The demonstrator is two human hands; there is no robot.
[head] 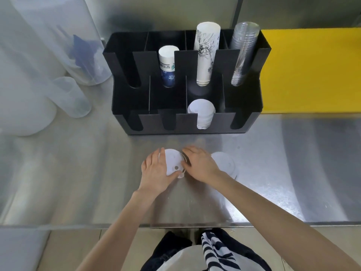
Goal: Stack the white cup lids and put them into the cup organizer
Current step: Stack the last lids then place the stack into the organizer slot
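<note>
A short stack of white cup lids [172, 162] lies on the steel counter in front of the black cup organizer [185, 83]. My left hand [156, 171] cups the stack from the left and my right hand [199, 163] presses on its right edge. Another white lid [224, 163] lies flat just right of my right hand, partly hidden by the wrist. A stack of white lids [201, 112] stands in the organizer's front row, third slot from the left.
The organizer's back row holds a blue-and-white paper cup stack [168, 63], a tall printed white cup stack [206, 53] and clear plastic cups [242, 53]. Translucent plastic containers [48, 75] stand at the left. A yellow surface [310, 69] lies at the right.
</note>
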